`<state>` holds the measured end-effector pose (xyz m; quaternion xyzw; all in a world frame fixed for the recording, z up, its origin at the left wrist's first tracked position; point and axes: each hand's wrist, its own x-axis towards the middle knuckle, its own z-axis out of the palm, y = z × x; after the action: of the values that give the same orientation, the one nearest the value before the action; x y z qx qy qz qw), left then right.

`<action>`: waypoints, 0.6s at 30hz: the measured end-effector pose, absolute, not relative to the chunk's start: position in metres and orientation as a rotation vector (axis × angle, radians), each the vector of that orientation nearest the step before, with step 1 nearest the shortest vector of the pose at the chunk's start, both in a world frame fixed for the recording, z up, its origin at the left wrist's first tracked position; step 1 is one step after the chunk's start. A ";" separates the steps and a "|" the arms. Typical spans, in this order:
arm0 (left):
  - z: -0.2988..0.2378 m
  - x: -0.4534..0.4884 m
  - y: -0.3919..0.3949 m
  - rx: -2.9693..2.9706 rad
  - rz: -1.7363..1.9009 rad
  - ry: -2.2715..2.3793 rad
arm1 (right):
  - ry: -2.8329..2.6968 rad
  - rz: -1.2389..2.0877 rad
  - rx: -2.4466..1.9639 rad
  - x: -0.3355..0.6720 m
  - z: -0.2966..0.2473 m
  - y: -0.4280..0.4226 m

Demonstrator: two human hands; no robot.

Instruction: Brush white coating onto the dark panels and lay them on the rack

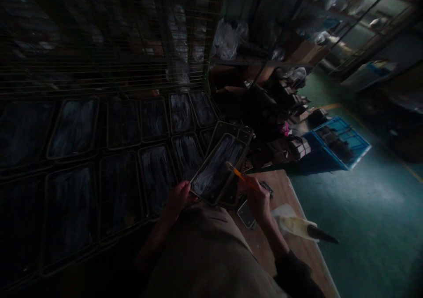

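Your right hand (257, 196) is closed round the orange handle of a brush (238, 172), its bristle end at the face of the panel (214, 170). Your left hand (178, 195) grips that panel by its near left corner, tilted above your lap. Sound practice, in my judgement: brace the corner firmly, angle the bristles low, draw long, even strokes along the length, and press lightly near the rim, where coating could pool.

The panel is dark, flat and oblong, with rounded corners, a thin pale edge and whitish streaks. A second dark panel (245, 133) shows behind it; contact cannot be confirmed. To your left, similar streaked panels (73, 124) lie in rows. To your right, the wood-toned desk (306, 263) carries a pale, dark-tipped object (297, 225), unidentified.
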<state>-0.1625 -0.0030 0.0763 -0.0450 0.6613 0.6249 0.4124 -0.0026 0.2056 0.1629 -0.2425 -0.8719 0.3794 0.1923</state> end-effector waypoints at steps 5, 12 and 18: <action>0.074 -0.158 -0.004 -0.154 1.663 1.533 | -2.670 1.229 -0.514 0.020 0.163 0.172; 0.067 -0.153 -0.005 -0.296 1.704 1.610 | -2.467 1.608 -0.660 0.028 0.185 0.173; 0.064 -0.157 -0.006 -0.248 1.720 1.344 | -2.224 1.314 -0.759 -0.006 0.179 0.212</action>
<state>-0.1575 -0.0062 0.0640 -0.1006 0.5449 0.6971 0.4549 -0.0065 0.2117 0.1792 -0.2748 -0.8053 0.4758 0.2226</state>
